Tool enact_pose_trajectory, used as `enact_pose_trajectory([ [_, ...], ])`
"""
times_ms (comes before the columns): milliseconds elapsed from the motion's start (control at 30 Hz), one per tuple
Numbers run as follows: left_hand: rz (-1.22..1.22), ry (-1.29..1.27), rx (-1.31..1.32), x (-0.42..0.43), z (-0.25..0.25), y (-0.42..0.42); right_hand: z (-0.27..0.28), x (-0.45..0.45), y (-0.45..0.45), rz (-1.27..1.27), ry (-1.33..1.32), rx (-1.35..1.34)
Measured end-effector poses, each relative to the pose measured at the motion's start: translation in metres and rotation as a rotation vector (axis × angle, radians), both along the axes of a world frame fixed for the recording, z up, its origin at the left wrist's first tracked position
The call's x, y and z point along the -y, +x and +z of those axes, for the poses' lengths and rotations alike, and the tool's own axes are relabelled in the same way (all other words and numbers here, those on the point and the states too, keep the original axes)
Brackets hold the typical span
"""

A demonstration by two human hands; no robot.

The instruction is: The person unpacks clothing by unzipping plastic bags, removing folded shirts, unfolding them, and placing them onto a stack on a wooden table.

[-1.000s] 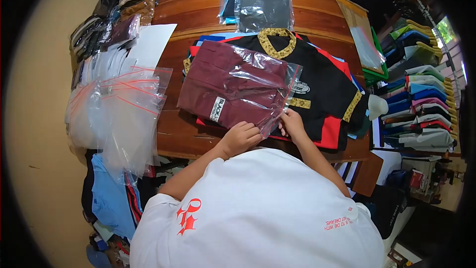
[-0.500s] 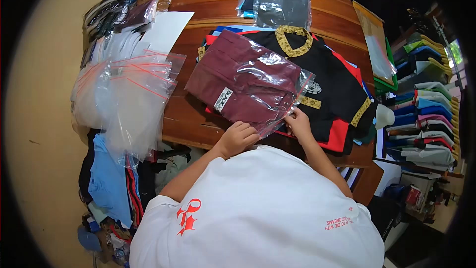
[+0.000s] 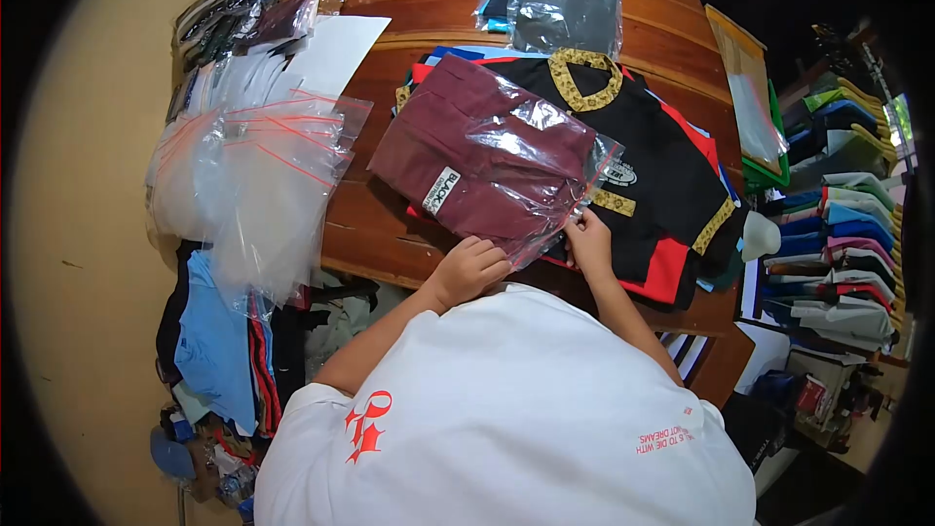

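Bagged maroon garment [image 3: 477, 151] lies askew beneath the person's hands, its plastic pinched in the grip of the right hand [image 3: 590, 242] near the lower end of the red seal strip. The left hand [image 3: 474, 271] rests palm down at the near edge of the plastic; whether its grip holds or merely presses, I cannot tell. A white label [image 3: 441, 192] faces up on the maroon cloth. Underneath, and showing to the right, is a black garment [image 3: 672, 195] with gold trim, over red cloth [image 3: 666, 269], on the wooden bench [image 3: 365, 226]. Farther off lie dark bagged clothes [image 3: 567, 12]. Clear bags [image 3: 278, 205] heap at left; hanging clothes [image 3: 847, 244] line the right.
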State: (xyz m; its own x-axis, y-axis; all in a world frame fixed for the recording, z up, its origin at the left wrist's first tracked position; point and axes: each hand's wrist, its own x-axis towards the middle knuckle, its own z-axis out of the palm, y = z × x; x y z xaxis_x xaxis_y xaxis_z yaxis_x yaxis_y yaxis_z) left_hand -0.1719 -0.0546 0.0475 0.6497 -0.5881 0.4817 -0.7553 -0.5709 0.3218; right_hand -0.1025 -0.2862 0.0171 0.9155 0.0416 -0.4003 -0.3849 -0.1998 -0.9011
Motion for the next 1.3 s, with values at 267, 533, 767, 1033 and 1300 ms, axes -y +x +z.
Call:
enact_pose_trajectory([
  [267,0.007,-0.019,-0.003,-0.002,0.004,-0.001,0.004,-0.001,0.002,0.010,-0.008,-0.027],
  [533,0.020,0.004,0.003,-0.005,0.002,-0.002,0.000,0.001,0.004,0.005,0.030,-0.034],
  [767,0.021,-0.009,0.003,-0.010,0.000,0.000,0.000,0.002,0.008,0.015,0.025,-0.082],
  [1033,0.026,-0.027,-0.002,-0.013,0.001,0.002,0.005,0.002,0.007,0.043,-0.002,-0.092],
  [1300,0.098,-0.082,-0.014,-0.020,0.013,0.005,0.015,0.004,0.013,0.175,-0.119,-0.080],
])
